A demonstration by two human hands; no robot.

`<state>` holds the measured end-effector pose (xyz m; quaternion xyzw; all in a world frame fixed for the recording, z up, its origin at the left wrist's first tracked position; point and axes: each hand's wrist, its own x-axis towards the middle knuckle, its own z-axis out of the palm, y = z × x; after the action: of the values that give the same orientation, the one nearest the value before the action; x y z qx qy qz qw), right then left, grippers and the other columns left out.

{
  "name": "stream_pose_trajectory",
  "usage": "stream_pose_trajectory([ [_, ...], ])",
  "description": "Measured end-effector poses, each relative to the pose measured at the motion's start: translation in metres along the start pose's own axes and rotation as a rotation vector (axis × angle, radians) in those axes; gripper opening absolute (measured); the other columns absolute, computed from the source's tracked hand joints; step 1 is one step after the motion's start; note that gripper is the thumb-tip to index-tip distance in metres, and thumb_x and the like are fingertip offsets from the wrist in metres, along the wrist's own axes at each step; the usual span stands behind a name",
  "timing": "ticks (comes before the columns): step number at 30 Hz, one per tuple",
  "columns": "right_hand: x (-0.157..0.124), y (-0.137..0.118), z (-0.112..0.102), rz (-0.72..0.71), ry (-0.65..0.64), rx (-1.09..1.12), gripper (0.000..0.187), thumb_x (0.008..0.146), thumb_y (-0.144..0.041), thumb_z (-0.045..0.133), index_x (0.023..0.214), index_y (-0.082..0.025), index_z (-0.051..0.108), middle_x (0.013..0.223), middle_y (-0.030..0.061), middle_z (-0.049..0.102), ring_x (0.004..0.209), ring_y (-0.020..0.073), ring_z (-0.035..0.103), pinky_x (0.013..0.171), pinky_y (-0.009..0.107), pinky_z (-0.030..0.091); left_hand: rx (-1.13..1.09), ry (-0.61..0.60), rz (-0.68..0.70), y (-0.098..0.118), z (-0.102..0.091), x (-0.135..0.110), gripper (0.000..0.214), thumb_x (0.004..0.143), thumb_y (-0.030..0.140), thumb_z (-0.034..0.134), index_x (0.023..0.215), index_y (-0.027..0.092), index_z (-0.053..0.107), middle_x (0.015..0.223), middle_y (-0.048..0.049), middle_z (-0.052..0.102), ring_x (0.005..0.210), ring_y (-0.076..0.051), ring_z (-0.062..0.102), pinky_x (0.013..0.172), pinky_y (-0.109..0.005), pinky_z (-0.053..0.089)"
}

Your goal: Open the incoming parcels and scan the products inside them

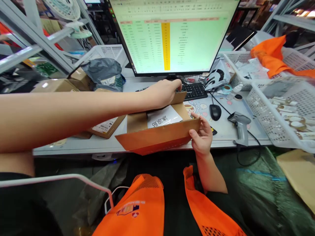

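An open cardboard box lies at the desk's front edge, with a white packet bearing black writing inside. My left hand reaches across and curls its fingers over the box's far flap. My right hand pinches the right end of the near flap, fingers closed on the cardboard.
A monitor showing a green spreadsheet stands behind the box, with a black keyboard, mouse and grey barcode scanner to the right. White baskets stand at far right. Cardboard boxes and a grey bag sit left.
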<state>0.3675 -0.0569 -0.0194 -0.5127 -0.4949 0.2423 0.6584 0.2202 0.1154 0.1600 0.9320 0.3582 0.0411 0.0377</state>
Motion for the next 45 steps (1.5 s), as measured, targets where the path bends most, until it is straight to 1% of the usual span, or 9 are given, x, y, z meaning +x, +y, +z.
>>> stream_pose_trajectory([
  [6,-0.012,-0.017,-0.021,-0.119,0.014,0.167,0.037,0.083,-0.067,0.068,0.103,-0.035,0.065,0.089,0.0053,0.071,0.095,0.0333,0.074,0.114,0.067,0.049,0.118,0.072,0.023,-0.004,0.009,0.003,0.046,0.104,0.023,0.035,0.134,0.014,0.069,0.113,-0.0197,0.075,0.104,-0.031,0.069,0.090,-0.045,0.049],
  [12,-0.036,-0.018,-0.012,-0.156,0.055,-0.022,0.063,0.085,-0.085,0.051,0.056,-0.031,0.038,0.051,-0.0015,0.033,0.056,0.0261,0.052,0.111,0.067,0.048,-0.014,0.108,-0.039,-0.033,0.029,0.037,0.044,0.103,0.026,0.038,0.134,0.016,0.067,0.123,-0.0174,0.074,0.110,-0.030,0.068,0.091,-0.040,0.049],
  [19,-0.040,-0.012,-0.024,-0.118,-0.013,0.020,0.067,0.085,-0.083,0.049,0.043,-0.032,0.038,0.046,0.0028,0.046,0.062,0.0317,0.062,0.116,0.073,0.043,-0.051,-0.012,-0.006,-0.042,0.059,0.045,0.047,0.100,0.026,0.039,0.133,0.015,0.070,0.133,-0.0162,0.072,0.120,-0.028,0.065,0.101,-0.037,0.049],
  [22,-0.003,-0.033,-0.051,-0.047,-0.325,0.047,0.063,0.086,-0.082,0.055,0.050,-0.031,0.054,0.054,0.0038,0.059,0.068,0.0313,0.069,0.115,0.070,0.046,0.088,0.145,0.193,-0.019,0.032,0.007,0.051,0.104,0.034,0.034,0.136,0.017,0.070,0.134,-0.0184,0.068,0.126,-0.032,0.061,0.107,-0.043,0.045],
  [25,0.050,-0.060,-0.064,-0.039,-0.426,-0.142,0.047,0.089,-0.073,0.067,0.079,-0.027,0.073,0.093,0.0073,0.078,0.101,0.0321,0.074,0.115,0.060,0.049,0.150,-0.026,0.176,0.004,0.015,-0.045,0.069,0.098,0.066,0.051,0.146,0.019,0.063,0.131,-0.0194,0.069,0.121,-0.036,0.063,0.101,-0.043,0.047],
  [28,0.090,-0.078,-0.047,-0.053,-0.518,-0.506,0.054,0.083,-0.067,0.080,0.121,-0.028,0.075,0.135,0.0094,0.072,0.130,0.0355,0.065,0.116,0.055,0.049,0.171,-0.248,0.044,0.009,0.020,-0.080,0.112,0.081,0.085,0.064,0.169,0.020,0.036,0.139,-0.0232,0.065,0.120,-0.041,0.065,0.095,-0.042,0.050],
  [32,0.098,-0.078,-0.007,-0.099,-0.755,-0.739,0.090,0.065,-0.071,0.092,0.141,-0.029,0.068,0.145,0.0120,0.065,0.130,0.0419,0.064,0.113,0.055,0.051,0.122,-0.301,-0.013,-0.006,0.027,-0.087,0.110,0.085,0.074,0.064,0.173,0.021,0.024,0.141,-0.0218,0.065,0.121,-0.038,0.066,0.095,-0.039,0.051],
  [39,0.088,-0.070,0.012,-0.068,-0.723,-0.667,0.071,0.067,-0.041,0.091,0.134,-0.027,0.070,0.149,0.0123,0.061,0.126,0.0438,0.066,0.118,0.058,0.048,0.206,-0.291,0.064,-0.005,0.032,-0.079,0.102,0.084,0.039,0.064,0.174,0.016,0.021,0.119,-0.0189,0.076,0.103,-0.036,0.072,0.085,-0.039,0.052],
  [45,0.107,-0.090,-0.036,0.196,-0.592,-0.407,0.085,0.075,-0.028,0.063,0.160,-0.029,0.050,0.151,0.0066,0.066,0.129,0.0379,0.067,0.108,0.059,0.057,0.228,-0.309,0.064,0.009,0.036,-0.090,0.092,0.094,0.027,0.049,0.176,0.012,0.009,0.118,-0.0199,0.077,0.099,-0.035,0.074,0.079,-0.040,0.051],
])
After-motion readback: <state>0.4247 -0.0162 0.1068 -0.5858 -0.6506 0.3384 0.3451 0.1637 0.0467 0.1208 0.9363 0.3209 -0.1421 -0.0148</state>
